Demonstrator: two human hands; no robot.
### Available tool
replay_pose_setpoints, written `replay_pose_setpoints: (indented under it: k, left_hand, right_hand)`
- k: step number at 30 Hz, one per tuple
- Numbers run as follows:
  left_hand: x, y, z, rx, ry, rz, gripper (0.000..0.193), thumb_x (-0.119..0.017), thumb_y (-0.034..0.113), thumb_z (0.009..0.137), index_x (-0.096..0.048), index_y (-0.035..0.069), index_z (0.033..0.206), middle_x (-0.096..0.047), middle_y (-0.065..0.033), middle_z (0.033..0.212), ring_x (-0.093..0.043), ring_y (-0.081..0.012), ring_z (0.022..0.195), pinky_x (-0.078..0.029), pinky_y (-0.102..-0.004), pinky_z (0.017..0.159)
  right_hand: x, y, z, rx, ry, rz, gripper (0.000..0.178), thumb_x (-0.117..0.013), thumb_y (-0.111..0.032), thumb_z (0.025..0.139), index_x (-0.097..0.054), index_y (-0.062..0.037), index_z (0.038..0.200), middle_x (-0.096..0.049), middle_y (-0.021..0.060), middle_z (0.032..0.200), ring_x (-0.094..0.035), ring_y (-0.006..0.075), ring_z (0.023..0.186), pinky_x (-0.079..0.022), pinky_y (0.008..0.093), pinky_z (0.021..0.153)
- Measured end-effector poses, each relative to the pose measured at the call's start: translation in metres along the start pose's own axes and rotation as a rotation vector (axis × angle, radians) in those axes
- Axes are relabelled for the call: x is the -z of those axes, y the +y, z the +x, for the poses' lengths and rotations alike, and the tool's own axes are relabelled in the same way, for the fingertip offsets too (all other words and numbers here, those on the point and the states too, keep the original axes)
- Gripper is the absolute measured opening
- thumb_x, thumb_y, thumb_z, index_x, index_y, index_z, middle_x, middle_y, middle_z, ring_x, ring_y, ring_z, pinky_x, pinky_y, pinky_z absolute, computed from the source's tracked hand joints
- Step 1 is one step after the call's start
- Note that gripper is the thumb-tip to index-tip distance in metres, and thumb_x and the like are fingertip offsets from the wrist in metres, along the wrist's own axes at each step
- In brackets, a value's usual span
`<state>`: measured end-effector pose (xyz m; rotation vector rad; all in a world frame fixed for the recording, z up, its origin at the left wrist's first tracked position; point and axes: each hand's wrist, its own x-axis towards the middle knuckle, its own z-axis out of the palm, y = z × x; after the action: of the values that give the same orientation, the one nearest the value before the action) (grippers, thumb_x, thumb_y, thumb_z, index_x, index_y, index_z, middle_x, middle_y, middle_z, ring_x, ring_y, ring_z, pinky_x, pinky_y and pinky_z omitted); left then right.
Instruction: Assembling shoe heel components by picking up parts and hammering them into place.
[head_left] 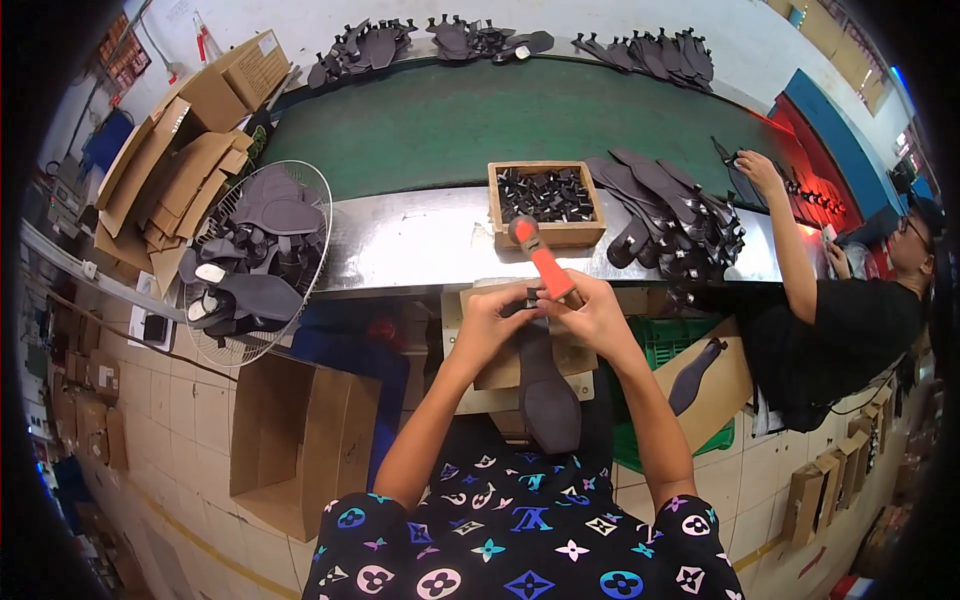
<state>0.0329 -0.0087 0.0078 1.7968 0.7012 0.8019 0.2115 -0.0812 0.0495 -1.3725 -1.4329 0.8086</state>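
A dark grey shoe sole (548, 400) lies lengthwise in front of me on a small work stand (480, 403), its wide end toward my body. At its narrow far end is a small black heel piece (532, 297). My left hand (488, 325) is closed, thumb and fingers pinching around that heel piece. My right hand (597, 322) grips a hammer (549, 270) with a red handle, its head pointing up and away from me. The right fingertips also come close to the heel piece; whether they touch it I cannot tell.
Beyond my hands stands a wooden box (549, 236) of small black heel pieces. Soles with heels are piled on the metal ledge (400, 240), beside a green conveyor belt (420, 130). A wire basket (325, 235) of soles is at left, a co-worker (835, 330) at right.
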Motion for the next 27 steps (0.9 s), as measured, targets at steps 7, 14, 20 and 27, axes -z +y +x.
replay_pose_setpoints:
  k: [7, 14, 20, 27]
  left_hand:
    - [0.007, 0.004, 0.003, 0.046, -0.039, 0.126, 0.028, -0.076, 0.008, 0.083, -0.071, -0.001, 0.109, -0.074, -0.0153, 0.092, -0.070, -0.0154, 0.078, -0.054, -0.0320, 0.073]
    - [0.008, 0.003, 0.001, 0.003, -0.029, 0.092, 0.022, -0.077, 0.008, 0.082, -0.072, -0.002, 0.101, -0.074, -0.0105, 0.084, -0.067, -0.0125, 0.072, -0.053, -0.0303, 0.069]
    - [0.003, -0.015, 0.004, 0.030, -0.022, -0.143, 0.024, -0.074, 0.002, 0.084, -0.075, 0.000, 0.108, -0.075, -0.0051, 0.093, -0.065, -0.0079, 0.081, -0.054, -0.0248, 0.075]
    - [0.001, -0.014, 0.005, 0.130, -0.053, -0.286, 0.025, -0.073, 0.001, 0.084, -0.076, 0.001, 0.108, -0.075, -0.0048, 0.095, -0.066, -0.0072, 0.082, -0.054, -0.0226, 0.075]
  right_hand:
    - [0.001, -0.008, -0.004, 0.164, -0.028, -0.244, 0.020, -0.069, -0.002, 0.080, -0.065, 0.0030, 0.099, -0.066, 0.0152, 0.103, -0.064, 0.0362, 0.090, -0.051, 0.0392, 0.079]
    - [0.001, -0.019, -0.012, 0.117, -0.034, -0.409, 0.020, -0.072, -0.003, 0.083, -0.063, 0.0048, 0.099, -0.062, 0.0140, 0.098, -0.064, 0.0299, 0.082, -0.050, 0.0360, 0.075]
    - [0.003, -0.051, -0.039, -0.039, 0.145, -0.073, 0.028, -0.066, -0.011, 0.093, -0.062, 0.0023, 0.118, -0.058, 0.0086, 0.077, -0.059, 0.0168, 0.066, -0.047, 0.0304, 0.061]
    - [-0.007, -0.075, -0.082, -0.090, 0.217, -0.219, 0.037, -0.061, -0.012, 0.098, -0.053, 0.0039, 0.131, -0.067, 0.0238, 0.098, -0.069, 0.0259, 0.082, -0.053, 0.0334, 0.073]
